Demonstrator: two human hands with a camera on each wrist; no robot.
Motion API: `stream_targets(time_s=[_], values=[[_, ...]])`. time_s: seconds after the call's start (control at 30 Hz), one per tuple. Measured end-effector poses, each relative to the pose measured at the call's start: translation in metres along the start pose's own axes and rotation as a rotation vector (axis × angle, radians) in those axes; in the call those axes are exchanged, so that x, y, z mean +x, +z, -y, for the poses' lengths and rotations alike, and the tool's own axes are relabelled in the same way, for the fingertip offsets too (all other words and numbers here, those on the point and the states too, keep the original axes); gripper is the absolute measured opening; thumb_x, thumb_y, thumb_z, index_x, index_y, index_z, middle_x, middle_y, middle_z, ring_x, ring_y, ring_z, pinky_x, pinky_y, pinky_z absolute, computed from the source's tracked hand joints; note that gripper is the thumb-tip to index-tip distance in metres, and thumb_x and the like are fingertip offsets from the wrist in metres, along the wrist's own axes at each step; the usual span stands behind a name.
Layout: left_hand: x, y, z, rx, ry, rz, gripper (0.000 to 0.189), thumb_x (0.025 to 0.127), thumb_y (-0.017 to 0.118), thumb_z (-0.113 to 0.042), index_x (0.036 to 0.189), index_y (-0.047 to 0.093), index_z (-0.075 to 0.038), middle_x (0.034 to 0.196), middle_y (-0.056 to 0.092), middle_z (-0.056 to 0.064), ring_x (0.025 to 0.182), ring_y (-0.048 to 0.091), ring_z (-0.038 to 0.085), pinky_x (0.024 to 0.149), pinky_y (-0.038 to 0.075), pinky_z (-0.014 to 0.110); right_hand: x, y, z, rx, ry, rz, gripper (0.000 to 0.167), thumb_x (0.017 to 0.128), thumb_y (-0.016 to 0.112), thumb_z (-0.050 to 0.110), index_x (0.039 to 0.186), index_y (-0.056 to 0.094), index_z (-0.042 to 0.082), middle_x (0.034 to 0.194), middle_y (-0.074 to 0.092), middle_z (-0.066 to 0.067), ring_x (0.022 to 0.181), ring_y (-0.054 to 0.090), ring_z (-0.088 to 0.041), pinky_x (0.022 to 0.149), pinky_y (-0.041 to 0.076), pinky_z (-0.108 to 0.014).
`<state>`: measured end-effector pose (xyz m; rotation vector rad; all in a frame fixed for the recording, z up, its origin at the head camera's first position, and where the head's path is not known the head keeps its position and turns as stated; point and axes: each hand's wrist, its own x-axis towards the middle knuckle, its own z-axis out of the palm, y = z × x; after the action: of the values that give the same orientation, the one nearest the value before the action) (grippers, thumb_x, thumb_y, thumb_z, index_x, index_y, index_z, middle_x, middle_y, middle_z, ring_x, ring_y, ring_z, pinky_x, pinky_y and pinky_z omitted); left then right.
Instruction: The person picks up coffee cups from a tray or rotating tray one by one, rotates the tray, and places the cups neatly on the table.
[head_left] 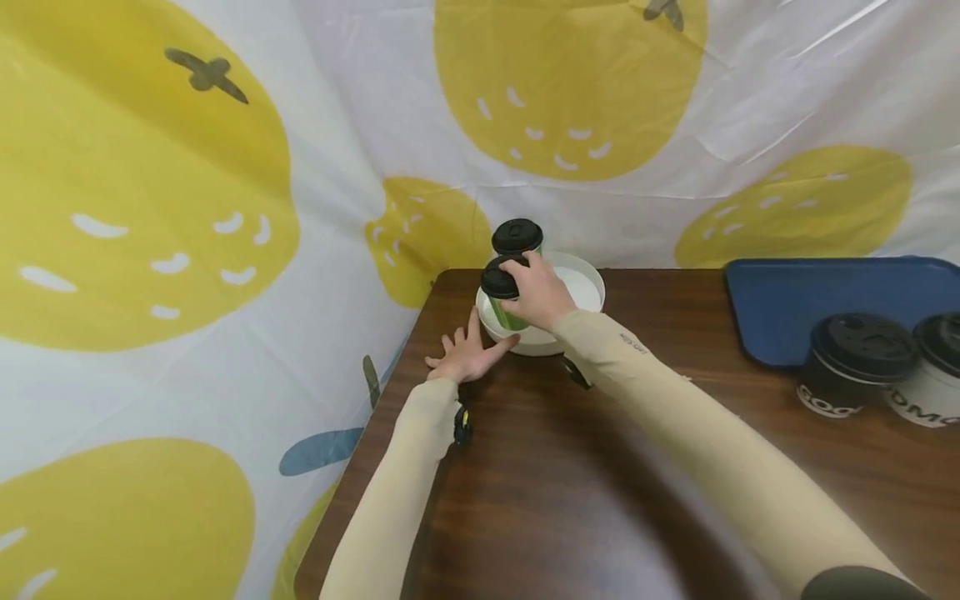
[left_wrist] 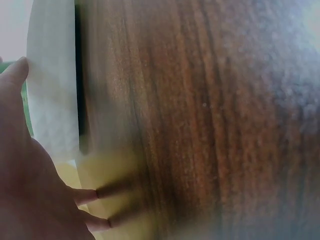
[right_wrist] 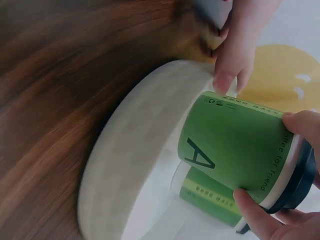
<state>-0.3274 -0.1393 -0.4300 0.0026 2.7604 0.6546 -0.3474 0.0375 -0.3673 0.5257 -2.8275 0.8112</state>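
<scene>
My right hand (head_left: 542, 292) grips a green paper coffee cup (right_wrist: 227, 145) near its black lid, thumb and fingers around the upper part. This cup is over the left side of a round white bowl (head_left: 588, 285); in the right wrist view it is tilted, and its base overlaps the bowl's inside. Behind it, a second green cup (right_wrist: 207, 197) with a black lid stands in the bowl. With fingers spread, my left hand (head_left: 467, 357) is at the bowl's near left side, its thumb right at the bowl wall (left_wrist: 55, 90).
A blue tray (head_left: 817, 292) lies on the brown wooden table (head_left: 525, 483) at the right. By its front edge are a black lidded cup (head_left: 855, 367) and a white lidded cup (head_left: 930, 379). A fruit-patterned cloth (head_left: 330, 208) hangs along the left and back.
</scene>
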Motion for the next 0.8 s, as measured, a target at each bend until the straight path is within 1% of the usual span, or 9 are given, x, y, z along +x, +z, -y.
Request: stream_targets(time_s=[0.13, 0.27, 0.37, 0.53, 0.67, 0.73, 0.8], values=[[0.004, -0.002, 0.001, -0.003, 0.004, -0.023, 0.109, 0.089, 0.044, -0.084, 0.167, -0.011, -0.031, 0.174, 0.009, 0.023, 0.16, 0.001, 0.053, 0.116, 0.001, 0.086, -0.007, -0.006, -0.009, 0.006, -0.015, -0.029, 0.058, 0.094, 0.074, 0.024, 0.147, 0.056, 0.007, 0.153, 0.045, -0.03, 0.136, 0.052, -0.046, 0.105, 0.053, -0.057], [0.007, -0.005, 0.002, 0.014, 0.002, -0.028, 0.11, 0.089, 0.044, -0.085, 0.167, -0.012, -0.031, 0.174, 0.01, 0.024, 0.16, 0.002, 0.054, 0.115, 0.003, 0.086, -0.012, -0.011, -0.017, 0.005, -0.031, -0.04, 0.059, 0.094, 0.076, 0.025, 0.146, 0.057, 0.007, 0.151, 0.046, -0.03, 0.133, 0.055, -0.047, 0.105, 0.053, -0.056], [0.009, -0.006, 0.004, 0.013, 0.01, -0.041, 0.11, 0.089, 0.044, -0.085, 0.167, -0.01, -0.03, 0.173, 0.011, 0.025, 0.159, 0.003, 0.055, 0.115, 0.003, 0.087, -0.016, -0.013, -0.021, 0.002, -0.049, -0.054, 0.059, 0.093, 0.077, 0.025, 0.145, 0.057, 0.005, 0.152, 0.045, -0.031, 0.132, 0.056, -0.048, 0.106, 0.053, -0.056], [0.012, -0.005, 0.003, 0.007, 0.015, -0.045, 0.11, 0.088, 0.044, -0.086, 0.167, -0.01, -0.03, 0.173, 0.011, 0.025, 0.159, 0.003, 0.055, 0.115, 0.003, 0.087, -0.025, -0.023, -0.028, 0.029, -0.035, -0.087, 0.06, 0.093, 0.077, 0.025, 0.146, 0.057, 0.006, 0.152, 0.045, -0.03, 0.132, 0.056, -0.047, 0.106, 0.052, -0.057], [0.018, -0.004, 0.003, 0.007, 0.014, -0.046, 0.111, 0.088, 0.044, -0.086, 0.167, -0.01, -0.031, 0.173, 0.011, 0.025, 0.159, 0.003, 0.055, 0.114, 0.002, 0.087, -0.039, -0.038, -0.033, 0.074, -0.028, -0.144, 0.061, 0.091, 0.079, 0.025, 0.146, 0.058, 0.009, 0.151, 0.046, -0.028, 0.13, 0.056, -0.047, 0.105, 0.051, -0.059], [0.021, -0.004, 0.002, 0.007, 0.014, -0.046, 0.111, 0.088, 0.045, -0.086, 0.167, -0.01, -0.031, 0.173, 0.012, 0.025, 0.159, 0.003, 0.055, 0.114, 0.002, 0.087, -0.05, -0.047, -0.036, 0.086, -0.037, -0.177, 0.061, 0.09, 0.08, 0.023, 0.145, 0.058, 0.008, 0.151, 0.046, -0.028, 0.129, 0.056, -0.047, 0.105, 0.051, -0.06], [0.027, -0.002, 0.001, 0.021, 0.008, -0.034, 0.112, 0.087, 0.044, -0.088, 0.166, -0.013, -0.033, 0.174, 0.01, 0.024, 0.16, 0.001, 0.054, 0.114, 0.001, 0.087, -0.062, -0.056, -0.039, 0.085, -0.048, -0.211, 0.061, 0.088, 0.081, 0.022, 0.144, 0.059, 0.008, 0.149, 0.047, -0.028, 0.127, 0.058, -0.047, 0.103, 0.051, -0.06]])
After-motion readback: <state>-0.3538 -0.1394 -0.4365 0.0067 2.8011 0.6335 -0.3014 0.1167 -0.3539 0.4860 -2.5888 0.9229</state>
